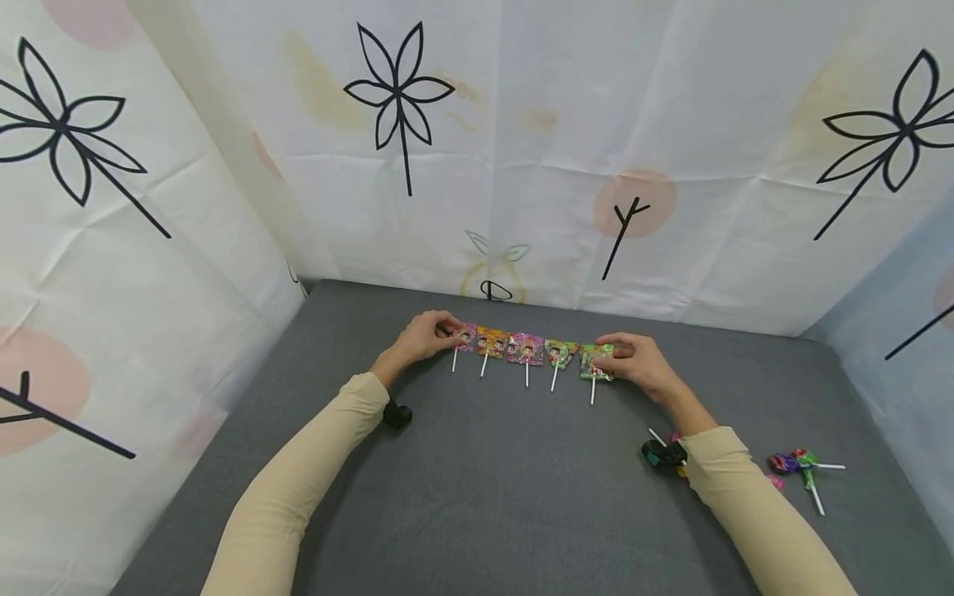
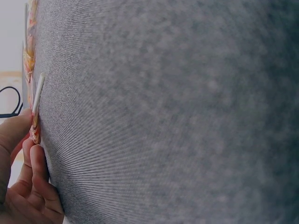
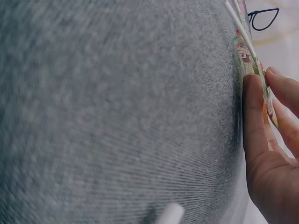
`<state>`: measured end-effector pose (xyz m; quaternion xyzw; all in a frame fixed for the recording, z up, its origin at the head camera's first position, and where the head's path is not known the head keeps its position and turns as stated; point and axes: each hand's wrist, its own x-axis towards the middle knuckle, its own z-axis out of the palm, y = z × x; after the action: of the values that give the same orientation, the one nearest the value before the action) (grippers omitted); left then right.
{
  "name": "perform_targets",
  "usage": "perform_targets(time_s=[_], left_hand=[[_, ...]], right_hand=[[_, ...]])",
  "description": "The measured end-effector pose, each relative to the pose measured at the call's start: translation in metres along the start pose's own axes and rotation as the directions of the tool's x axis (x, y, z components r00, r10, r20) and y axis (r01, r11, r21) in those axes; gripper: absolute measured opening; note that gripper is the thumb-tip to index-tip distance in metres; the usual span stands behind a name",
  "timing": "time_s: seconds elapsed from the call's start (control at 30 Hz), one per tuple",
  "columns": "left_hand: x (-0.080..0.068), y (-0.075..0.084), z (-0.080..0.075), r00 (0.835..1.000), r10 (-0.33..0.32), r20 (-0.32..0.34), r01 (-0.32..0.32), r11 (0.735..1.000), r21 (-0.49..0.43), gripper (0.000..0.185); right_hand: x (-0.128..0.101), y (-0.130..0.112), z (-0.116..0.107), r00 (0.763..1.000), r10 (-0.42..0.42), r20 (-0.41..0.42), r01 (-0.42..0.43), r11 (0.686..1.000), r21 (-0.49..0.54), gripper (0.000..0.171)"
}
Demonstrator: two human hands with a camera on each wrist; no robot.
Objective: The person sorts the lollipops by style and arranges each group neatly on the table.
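Note:
Several wrapped lollipops lie side by side in a row near the back of the grey table, white sticks toward the front. At the row's left end, my left hand [image 1: 428, 335] pinches a pink lollipop [image 1: 466, 336] by its wrapper; its stick [image 2: 39, 93] shows beside the thumb in the left wrist view. My right hand [image 1: 639, 362] pinches the green lollipop [image 1: 594, 362] at the right end, thumb and fingers on either side of the wrapper. Between the hands are an orange lollipop [image 1: 492, 342], a second pink lollipop [image 1: 525, 348] and another green lollipop [image 1: 561, 353].
More lollipops [image 1: 805, 461] lie loose at the right, some partly hidden by the right sleeve [image 1: 745, 488]. Black wrist cameras [image 1: 663, 454] sit under both forearms. Behind the grey tabletop [image 1: 477, 497] hangs a white patterned curtain [image 1: 551, 165].

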<state>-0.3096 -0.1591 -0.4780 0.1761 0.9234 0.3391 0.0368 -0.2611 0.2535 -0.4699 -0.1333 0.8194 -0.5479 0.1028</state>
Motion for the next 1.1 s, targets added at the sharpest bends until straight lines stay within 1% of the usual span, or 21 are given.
perform_targets(time_s=[0.1,0.3,0.57,0.77,1.1], left_hand=[[0.0007,0.0004,0.0006,1.0,-0.006,0.001,0.006,1.0,0.0,0.03],[0.0013,0.0004,0.0004,1.0,-0.013,0.004,0.013,1.0,-0.001,0.03],[0.001,-0.0003,0.0009,1.0,-0.01,0.003,0.01,1.0,0.002,0.029],[0.0001,0.0012,0.0009,1.0,-0.009,0.003,0.009,1.0,-0.004,0.029],[0.0022,-0.0005,0.0016,1.0,-0.03,0.003,0.03,1.0,-0.002,0.031]], right_hand=[[-0.0005,-0.0011,0.0003,1.0,0.01,-0.015,-0.01,0.999,-0.036,0.046],[-0.0012,-0.0041,-0.0004,0.999,-0.013,-0.033,0.008,0.992,-0.122,0.044],[0.0015,-0.0019,-0.0013,0.998,-0.054,-0.014,0.05,0.973,-0.225,0.042],[0.0025,-0.0007,0.0,0.998,-0.065,-0.023,0.057,0.968,-0.245,0.04],[0.0044,-0.0001,-0.0024,0.999,-0.038,-0.014,0.034,0.967,-0.252,0.042]])
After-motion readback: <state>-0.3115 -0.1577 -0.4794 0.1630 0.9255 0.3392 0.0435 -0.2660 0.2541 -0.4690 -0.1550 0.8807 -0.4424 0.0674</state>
